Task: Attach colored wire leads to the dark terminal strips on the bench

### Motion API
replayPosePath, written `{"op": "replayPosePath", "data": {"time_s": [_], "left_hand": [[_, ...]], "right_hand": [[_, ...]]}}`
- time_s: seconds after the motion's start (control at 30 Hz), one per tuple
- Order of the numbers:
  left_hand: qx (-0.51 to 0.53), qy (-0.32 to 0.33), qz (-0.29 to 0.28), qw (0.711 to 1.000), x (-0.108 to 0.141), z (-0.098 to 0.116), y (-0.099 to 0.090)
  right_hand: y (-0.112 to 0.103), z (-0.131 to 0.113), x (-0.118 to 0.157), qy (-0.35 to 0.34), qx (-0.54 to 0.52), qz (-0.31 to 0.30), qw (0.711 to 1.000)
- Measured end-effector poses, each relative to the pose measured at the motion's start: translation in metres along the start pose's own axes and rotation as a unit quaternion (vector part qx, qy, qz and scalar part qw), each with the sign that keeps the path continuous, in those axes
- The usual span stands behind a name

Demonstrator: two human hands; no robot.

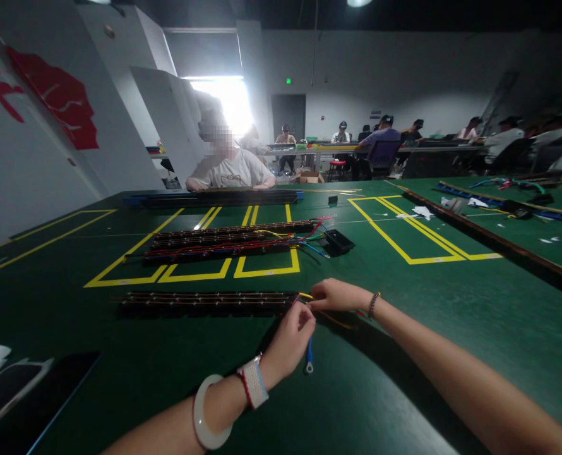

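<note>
A long dark strip assembly [209, 303] lies crosswise on the green table, with several wires at its right end. My left hand [294, 332] is closed in a pinch at that end; what lies between its fingertips is too small to make out. Just right of it, my right hand [333, 295] is also closed, its fingertips at the wires. A yellow wire [305, 295] runs toward my right hand. Below my left hand a blue wire with a ring terminal [309, 365] hangs down onto the table.
Farther back lie similar wired strips [224, 243] and a small black box [338, 241]. Yellow tape outlines mark the green table [404, 316]. A long dark bar [489, 237] crosses the right side. Across the table sits a person [231, 167]. A dark flat object [48, 395] lies front left.
</note>
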State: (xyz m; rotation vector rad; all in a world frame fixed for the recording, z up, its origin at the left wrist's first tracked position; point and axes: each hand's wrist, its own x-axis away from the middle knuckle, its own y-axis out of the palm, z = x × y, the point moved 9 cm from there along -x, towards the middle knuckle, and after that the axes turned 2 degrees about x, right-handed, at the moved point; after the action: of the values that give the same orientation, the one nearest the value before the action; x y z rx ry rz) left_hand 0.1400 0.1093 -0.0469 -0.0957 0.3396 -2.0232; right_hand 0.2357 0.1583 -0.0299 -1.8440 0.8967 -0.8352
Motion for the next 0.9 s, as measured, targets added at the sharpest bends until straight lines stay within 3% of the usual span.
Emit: {"op": "replayPosePath", "data": {"time_s": [0.2,0.33,0.47,0.6,0.73,0.8,0.9], "left_hand": [[-0.109,-0.013,-0.053,0.993,0.003,0.010,0.003],[-0.178,-0.047,-0.067,0.981,-0.001,0.008,-0.010],[-0.137,-0.126,-0.112,0.976,-0.007,-0.007,-0.015],[-0.018,-0.188,-0.166,0.968,-0.007,-0.015,-0.005],[0.102,-0.210,-0.133,0.963,-0.005,-0.014,-0.007],[0.176,-0.227,-0.134,0.948,-0.002,-0.013,-0.004],[0.296,-0.264,-0.164,0.903,0.003,-0.012,0.007]], "right_hand": [[0.004,0.001,0.008,0.044,-0.068,0.079,0.994],[0.004,0.003,0.009,0.107,-0.119,0.161,0.974],[0.008,0.000,0.009,0.143,-0.136,0.214,0.957],[0.011,-0.009,0.007,0.111,-0.097,0.179,0.973],[0.002,-0.016,0.010,0.035,-0.064,0.101,0.992],[-0.003,-0.009,0.013,0.044,-0.043,0.060,0.996],[-0.004,0.001,0.017,0.081,-0.022,-0.002,0.996]]}}
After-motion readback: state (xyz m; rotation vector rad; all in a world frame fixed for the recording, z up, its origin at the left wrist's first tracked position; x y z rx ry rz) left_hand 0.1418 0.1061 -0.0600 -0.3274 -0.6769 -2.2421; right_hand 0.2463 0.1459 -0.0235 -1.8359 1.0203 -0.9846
